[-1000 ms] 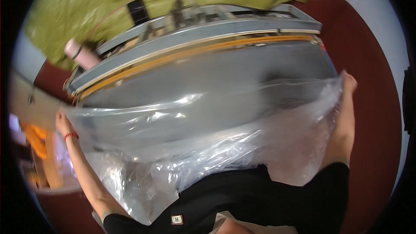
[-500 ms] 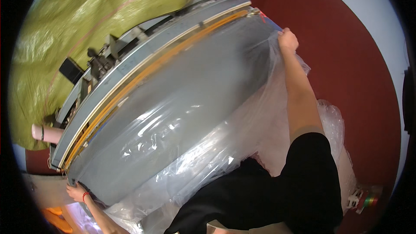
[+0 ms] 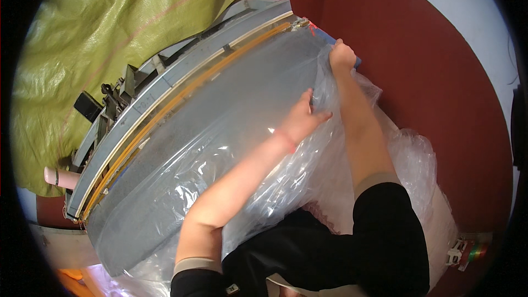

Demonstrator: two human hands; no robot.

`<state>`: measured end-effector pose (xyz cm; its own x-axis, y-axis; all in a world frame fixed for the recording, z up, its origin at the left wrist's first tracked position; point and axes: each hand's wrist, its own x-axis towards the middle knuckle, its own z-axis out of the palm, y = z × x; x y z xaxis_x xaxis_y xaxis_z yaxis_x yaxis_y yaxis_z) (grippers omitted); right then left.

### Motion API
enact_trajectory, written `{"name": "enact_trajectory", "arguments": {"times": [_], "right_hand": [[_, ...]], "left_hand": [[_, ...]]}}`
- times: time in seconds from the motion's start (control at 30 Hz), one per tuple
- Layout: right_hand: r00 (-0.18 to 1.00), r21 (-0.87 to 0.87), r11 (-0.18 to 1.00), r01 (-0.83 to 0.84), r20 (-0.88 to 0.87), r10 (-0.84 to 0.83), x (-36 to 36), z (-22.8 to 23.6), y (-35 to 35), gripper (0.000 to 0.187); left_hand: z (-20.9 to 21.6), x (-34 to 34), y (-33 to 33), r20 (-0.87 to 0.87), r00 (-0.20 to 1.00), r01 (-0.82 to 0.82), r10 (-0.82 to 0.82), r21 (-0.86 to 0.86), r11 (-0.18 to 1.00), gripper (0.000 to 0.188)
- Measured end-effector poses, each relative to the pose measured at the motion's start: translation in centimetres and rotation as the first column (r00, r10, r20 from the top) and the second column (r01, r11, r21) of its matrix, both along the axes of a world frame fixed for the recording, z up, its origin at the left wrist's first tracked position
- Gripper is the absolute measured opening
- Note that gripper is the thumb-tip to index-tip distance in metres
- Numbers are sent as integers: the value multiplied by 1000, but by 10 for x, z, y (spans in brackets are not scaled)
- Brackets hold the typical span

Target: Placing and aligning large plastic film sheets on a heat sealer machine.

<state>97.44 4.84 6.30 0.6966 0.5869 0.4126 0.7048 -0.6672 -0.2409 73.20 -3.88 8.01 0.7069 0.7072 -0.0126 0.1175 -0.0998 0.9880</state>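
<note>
A large sheet of clear plastic film (image 3: 203, 165) lies over a long grey table surface (image 3: 236, 71) and drapes down its near side toward me. At the table's far right corner, my right hand (image 3: 342, 56) is closed on the film's gathered edge. My left hand (image 3: 306, 115), a red bracelet (image 3: 286, 141) at its wrist, reaches across over the film to the right. Its fingers are spread and hold nothing, close to the bunched film below my right hand.
Along the table's far side runs a grey metal rail (image 3: 137, 113) with an orange strip (image 3: 165, 109). A pink bottle (image 3: 61, 177) lies at the left end. Behind hangs a yellow-green woven tarp (image 3: 115, 27). More bunched film (image 3: 412, 159) sits to my right, by the dark red floor (image 3: 440, 93).
My left hand has let go at the table's lower left corner and swung across to the right. My right hand keeps its hold on the film; the view has shifted slightly.
</note>
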Motion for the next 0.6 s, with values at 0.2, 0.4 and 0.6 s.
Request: {"name": "enact_trajectory", "arguments": {"times": [0.2, 0.4, 0.6], "right_hand": [[1000, -4, 1000, 14, 6, -14, 7, -4, -3, 18], [997, -16, 1000, -3, 74, 5, 16, -2, -14, 25], [999, -81, 996, -39, -10, 38, -4, 1, -3, 28]], "left_hand": [[46, -53, 3, 548, 810, 494, -209, -446, 746, 25], [62, -285, -21, 934, 346, 48, 86, -109, 993, 48], [35, -426, -109, 734, 195, -591, 651, -441, 675, 75]]}}
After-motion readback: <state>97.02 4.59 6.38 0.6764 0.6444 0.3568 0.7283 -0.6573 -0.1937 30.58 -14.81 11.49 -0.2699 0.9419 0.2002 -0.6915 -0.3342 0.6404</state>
